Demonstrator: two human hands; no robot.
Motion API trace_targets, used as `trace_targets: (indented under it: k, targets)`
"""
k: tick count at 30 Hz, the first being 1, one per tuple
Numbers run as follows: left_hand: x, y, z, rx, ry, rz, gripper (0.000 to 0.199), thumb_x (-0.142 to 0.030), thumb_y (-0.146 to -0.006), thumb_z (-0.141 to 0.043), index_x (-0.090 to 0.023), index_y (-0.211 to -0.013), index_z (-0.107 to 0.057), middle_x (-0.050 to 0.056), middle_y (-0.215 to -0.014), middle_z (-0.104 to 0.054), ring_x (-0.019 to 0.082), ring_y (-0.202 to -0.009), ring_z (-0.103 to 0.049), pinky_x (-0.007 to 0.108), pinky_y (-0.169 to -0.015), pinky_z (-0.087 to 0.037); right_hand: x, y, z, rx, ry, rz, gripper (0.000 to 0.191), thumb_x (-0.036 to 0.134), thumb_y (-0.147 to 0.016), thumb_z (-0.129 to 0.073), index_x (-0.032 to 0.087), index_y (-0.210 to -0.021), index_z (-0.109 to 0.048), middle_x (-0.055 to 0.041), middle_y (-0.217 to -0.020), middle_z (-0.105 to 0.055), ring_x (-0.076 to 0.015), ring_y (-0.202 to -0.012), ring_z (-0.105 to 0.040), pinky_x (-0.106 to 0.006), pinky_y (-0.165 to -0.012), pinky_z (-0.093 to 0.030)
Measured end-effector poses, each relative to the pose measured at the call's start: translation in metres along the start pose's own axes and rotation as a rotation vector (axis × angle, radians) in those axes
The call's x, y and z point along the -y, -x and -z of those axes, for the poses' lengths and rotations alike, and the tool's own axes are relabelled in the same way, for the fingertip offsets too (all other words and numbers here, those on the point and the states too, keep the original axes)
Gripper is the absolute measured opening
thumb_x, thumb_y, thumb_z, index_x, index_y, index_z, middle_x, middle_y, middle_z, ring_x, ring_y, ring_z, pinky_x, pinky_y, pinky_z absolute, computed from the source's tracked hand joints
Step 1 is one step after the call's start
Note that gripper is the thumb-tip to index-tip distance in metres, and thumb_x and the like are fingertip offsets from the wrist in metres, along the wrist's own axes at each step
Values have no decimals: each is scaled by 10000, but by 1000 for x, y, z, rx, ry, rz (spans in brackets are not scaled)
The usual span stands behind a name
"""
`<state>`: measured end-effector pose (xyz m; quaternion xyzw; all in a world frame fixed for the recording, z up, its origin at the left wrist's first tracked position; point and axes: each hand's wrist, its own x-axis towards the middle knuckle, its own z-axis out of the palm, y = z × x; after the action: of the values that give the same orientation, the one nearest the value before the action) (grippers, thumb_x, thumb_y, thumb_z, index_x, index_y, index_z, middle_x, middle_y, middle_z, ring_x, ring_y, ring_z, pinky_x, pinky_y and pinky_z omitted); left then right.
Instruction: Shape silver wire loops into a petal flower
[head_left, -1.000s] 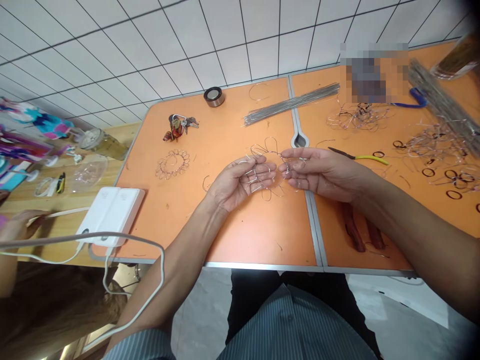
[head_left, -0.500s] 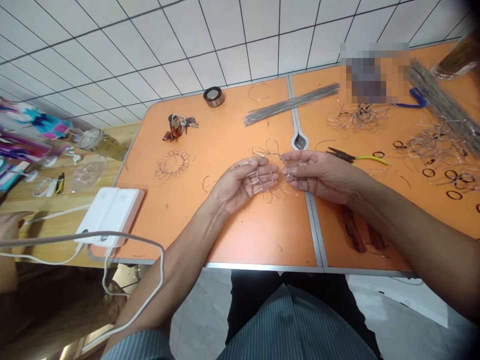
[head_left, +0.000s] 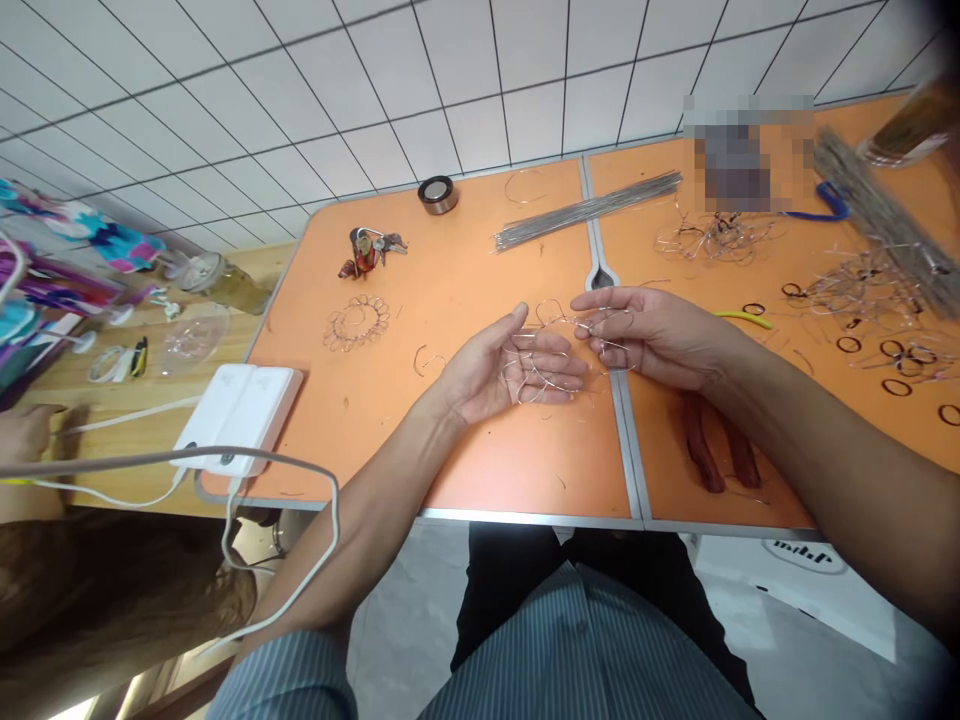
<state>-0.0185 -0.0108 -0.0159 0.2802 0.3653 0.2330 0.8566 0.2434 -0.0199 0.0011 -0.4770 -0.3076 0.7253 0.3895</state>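
A thin wire ring bent into petal-like loops (head_left: 551,382) hangs between my two hands above the orange table (head_left: 450,470). My left hand (head_left: 517,365) is palm up with its fingers stretched out and its thumb raised; part of the ring lies across those fingers. From the other side, my right hand (head_left: 637,335) pinches the ring's wire between thumb and fingertips. A similar looped wire ring (head_left: 356,322) lies flat on the table to the left. Yellow-handled pliers (head_left: 742,318) are partly hidden behind my right hand, and red handles (head_left: 703,445) show under my right forearm.
A bundle of straight wires (head_left: 589,210) lies at the back, near a roll of tape (head_left: 437,195) and keys (head_left: 371,250). Tangled wire (head_left: 862,285) and dark rings cover the right side. A white power bank (head_left: 238,420) with cables stands at left, beside another person's hand (head_left: 26,440).
My left thumb has lifted off the wire and the left fingers have straightened. The ring has shifted slightly right with my right hand, which still pinches it. The view has tilted a little.
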Motion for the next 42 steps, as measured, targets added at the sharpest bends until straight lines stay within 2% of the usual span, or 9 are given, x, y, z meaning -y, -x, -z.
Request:
trace_targets:
  k: [4, 8, 13, 16, 22, 26, 32, 36, 42]
  targets:
    - [4, -6, 0, 82, -5, 16, 628, -651, -1212, -586, -113, -1178, -909, 267, -1179, -930, 345, -1011, -943, 494, -1011, -755, 3, 3, -3, 62, 40, 16, 264, -38, -961, -854, 166, -1128, -833, -49, -850, -847, -108, -605, -720, -177, -571, -651]
    - [7, -7, -6, 101, 20, -20, 475, -461, -1207, -613, -84, -1298, -888, 268, -1262, -924, 334, -1034, -942, 509, -1069, -743, 6, 2, -6, 71, 31, 33, 270, -72, -959, -839, 147, -1112, -809, -32, -811, -820, -108, -620, -723, -185, -596, -659]
    - [5, 2, -19, 32, 93, -111, 384, -346, -1210, -589, -112, -1392, -833, 228, -1297, -920, 334, -1074, -945, 493, -1027, -760, 12, 0, -10, 15, 7, 37, 162, -9, -1101, -764, 151, -1105, -787, -67, -908, -850, -143, -680, -800, -247, -652, -696]
    - [-1, 6, -24, -67, 147, -192, 360, -290, -1243, -518, -125, -1356, -817, 193, -1249, -931, 296, -1060, -947, 464, -1098, -744, 14, 1, -11, -15, 6, 72, 188, 88, -1206, -664, 174, -1076, -768, -53, -872, -843, -154, -704, -830, -242, -636, -681]
    - [-17, 0, -26, -186, 323, -425, 417, -289, -1256, -541, -132, -1570, -766, 200, -1448, -902, 305, -1357, -898, 502, -1355, -609, 16, 0, -9, -13, -2, 126, 305, 298, -1295, -574, 203, -1085, -774, -76, -903, -887, -176, -781, -866, -261, -670, -689]
    - [-24, -12, -31, -180, 378, -516, 352, -279, -1260, -548, -146, -1446, -816, 175, -1552, -871, 314, -1516, -825, 492, -1377, -594, 22, -5, -13, 33, -20, 141, 342, 359, -1295, -591, 206, -1077, -807, -90, -922, -901, -179, -820, -877, -265, -723, -704]
    - [-37, -30, -40, -127, 350, -562, 300, -252, -1253, -570, -133, -1267, -845, 181, -1571, -861, 326, -1574, -788, 470, -1382, -590, 38, -18, -17, 29, -50, 256, 253, 300, -1239, -719, 213, -1024, -821, -25, -814, -833, -119, -709, -796, -201, -685, -668]
    - [-51, -32, -44, -97, 325, -577, 293, -228, -1238, -576, -132, -1280, -850, 194, -1511, -884, 328, -1562, -797, 464, -1377, -598, 55, -25, -19, 56, -19, 348, 147, 247, -1070, -944, 224, -985, -826, 10, -838, -821, -87, -653, -727, -181, -652, -645]
    - [-62, -27, -44, -73, 420, -567, 324, -286, -1227, -615, -82, -1334, -843, 246, -1381, -911, 323, -1378, -895, 402, -1275, -664, 63, -34, -18, 85, 108, 425, 411, 420, -798, -1176, 224, -902, -830, 2, -888, -827, -88, -709, -728, -164, -619, -598]
